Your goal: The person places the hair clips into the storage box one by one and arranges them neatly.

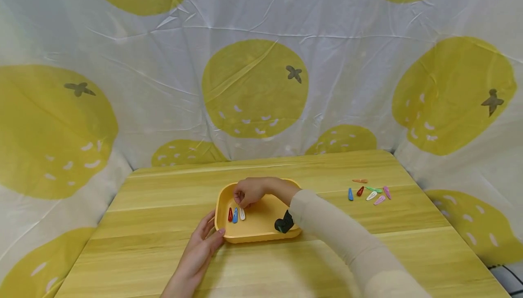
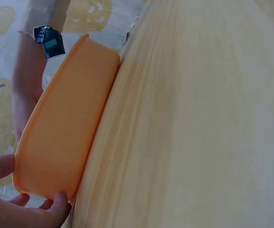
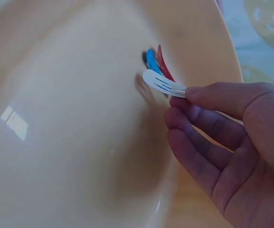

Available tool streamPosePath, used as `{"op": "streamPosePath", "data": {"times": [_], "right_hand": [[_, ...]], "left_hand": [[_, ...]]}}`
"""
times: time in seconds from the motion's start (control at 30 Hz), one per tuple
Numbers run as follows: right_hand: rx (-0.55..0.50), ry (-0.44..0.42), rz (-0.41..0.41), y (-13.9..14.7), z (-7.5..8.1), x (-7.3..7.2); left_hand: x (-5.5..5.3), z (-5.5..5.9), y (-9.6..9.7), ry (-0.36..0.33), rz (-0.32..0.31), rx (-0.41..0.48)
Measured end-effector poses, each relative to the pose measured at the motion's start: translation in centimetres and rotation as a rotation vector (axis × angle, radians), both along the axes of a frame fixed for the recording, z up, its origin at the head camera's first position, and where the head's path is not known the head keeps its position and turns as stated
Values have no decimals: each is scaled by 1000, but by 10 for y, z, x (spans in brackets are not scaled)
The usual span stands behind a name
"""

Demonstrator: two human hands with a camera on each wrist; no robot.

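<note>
Right hand (image 1: 251, 191) pinches white clip (image 3: 163, 84) between fingers toward left edge of tray (image 1: 258, 226); left hand (image 1: 203, 243) grips near-left corner

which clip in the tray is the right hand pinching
The white clip, rightmost of the three in the head view: the right hand pinches its narrow end, while the blue clip and red clip lie unheld.

Fruit-print cloth (image 1: 255, 89) behind a wood-grain table (image 1: 143, 216)

Tray (image 1: 257, 237) on table (image 1: 163, 202) — hair clips (image 1: 235, 215) inside, left; other clips (image 1: 371, 196) well right — on table.
</note>
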State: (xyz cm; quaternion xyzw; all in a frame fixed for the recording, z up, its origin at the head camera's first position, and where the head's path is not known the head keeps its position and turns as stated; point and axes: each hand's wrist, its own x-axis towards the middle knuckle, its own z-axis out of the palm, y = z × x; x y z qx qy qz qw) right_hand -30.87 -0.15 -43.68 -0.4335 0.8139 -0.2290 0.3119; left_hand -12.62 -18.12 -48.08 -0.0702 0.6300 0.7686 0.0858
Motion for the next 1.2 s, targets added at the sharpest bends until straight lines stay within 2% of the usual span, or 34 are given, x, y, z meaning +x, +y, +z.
{"op": "streamPosePath", "data": {"times": [0.47,0.83,1.2], "right_hand": [[89,124,56,-11,-7,-2],[123,151,80,-14,-7,-2],[130,184,93,-6,1,-1]], "left_hand": [[1,0,0,6,4,2],[1,-1,1,9,10,2],[1,0,1,4,15,-6]]}}
